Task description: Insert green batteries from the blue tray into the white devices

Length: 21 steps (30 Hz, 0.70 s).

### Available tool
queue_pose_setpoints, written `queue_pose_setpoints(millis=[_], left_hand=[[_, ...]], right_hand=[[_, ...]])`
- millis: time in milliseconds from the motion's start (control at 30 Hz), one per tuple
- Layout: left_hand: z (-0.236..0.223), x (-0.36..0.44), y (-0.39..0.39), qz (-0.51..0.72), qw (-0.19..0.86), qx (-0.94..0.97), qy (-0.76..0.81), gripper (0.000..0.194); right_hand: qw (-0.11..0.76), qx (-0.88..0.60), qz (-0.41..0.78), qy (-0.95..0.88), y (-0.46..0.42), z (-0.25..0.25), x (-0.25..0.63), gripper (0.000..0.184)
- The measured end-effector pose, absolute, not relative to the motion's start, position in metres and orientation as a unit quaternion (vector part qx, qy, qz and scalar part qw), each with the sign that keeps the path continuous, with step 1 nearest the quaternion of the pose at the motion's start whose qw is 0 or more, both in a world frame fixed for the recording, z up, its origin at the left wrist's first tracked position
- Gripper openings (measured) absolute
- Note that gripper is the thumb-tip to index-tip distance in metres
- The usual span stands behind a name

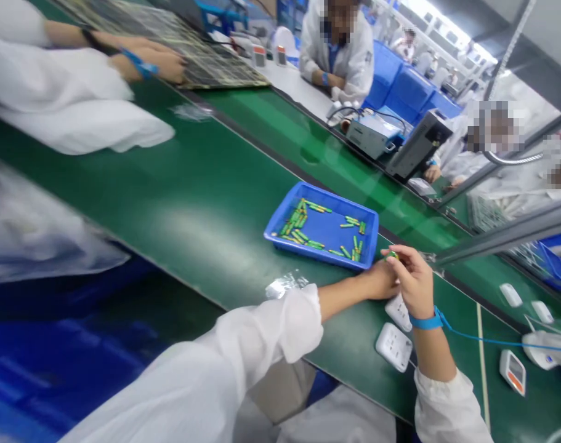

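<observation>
My right hand [414,280], with a blue strap at its wrist, pinches a small green battery [391,255] between thumb and fingers. Just beside it, my left hand [380,280] reaches across from the left. Its fingers are mostly hidden behind the right hand, so their grip does not show. Below both hands lies a white device [399,312], partly covered. A second white device [393,346] rests nearer to me, its back up. Left of the hands, a blue tray [280,237] holds several green batteries, lying loosely along its sides.
Clear plastic film [287,284] lies on the green bench [192,197]. A white-and-orange device with a screen [513,372] and a white handheld tool [545,349] are at right. A metal post [502,237] slants across. Another person's hands [155,58] are at upper left.
</observation>
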State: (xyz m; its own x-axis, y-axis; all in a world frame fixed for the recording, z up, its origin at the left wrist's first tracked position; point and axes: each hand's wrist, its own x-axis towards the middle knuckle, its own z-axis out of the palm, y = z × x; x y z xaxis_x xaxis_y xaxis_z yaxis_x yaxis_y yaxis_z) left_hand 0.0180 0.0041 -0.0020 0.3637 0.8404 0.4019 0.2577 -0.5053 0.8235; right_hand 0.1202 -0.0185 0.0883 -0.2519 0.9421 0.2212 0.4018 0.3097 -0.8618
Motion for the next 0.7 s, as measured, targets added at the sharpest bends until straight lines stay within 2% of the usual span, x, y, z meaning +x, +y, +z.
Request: queue_pose_setpoints(millis=[100,233,367,533,700], left_hand=[[-0.001,0.011,0.005,0.38,0.307,0.806,0.335,0.02],[-0.001,0.003,0.004,0.362,0.302,0.813,0.343,0.014],[0.0,0.0,0.003,0.349,0.307,0.814,0.349,0.014],[0.001,-0.003,0.002,0.348,0.314,0.811,0.35,0.012],[0.002,-0.004,0.0,0.347,0.315,0.812,0.349,0.012]], right_hand=[[0.439,-0.536,0.308,-0.652,-0.029,0.059,0.186,0.039],[0.451,-0.585,0.315,-0.596,-0.037,0.022,0.233,0.045],[0.448,-0.618,0.31,-0.567,-0.042,0.01,0.231,0.041],[0.403,-0.629,0.287,-0.599,-0.052,0.015,0.219,0.03],[0.405,-0.634,0.255,-0.608,-0.057,0.016,0.216,0.025]])
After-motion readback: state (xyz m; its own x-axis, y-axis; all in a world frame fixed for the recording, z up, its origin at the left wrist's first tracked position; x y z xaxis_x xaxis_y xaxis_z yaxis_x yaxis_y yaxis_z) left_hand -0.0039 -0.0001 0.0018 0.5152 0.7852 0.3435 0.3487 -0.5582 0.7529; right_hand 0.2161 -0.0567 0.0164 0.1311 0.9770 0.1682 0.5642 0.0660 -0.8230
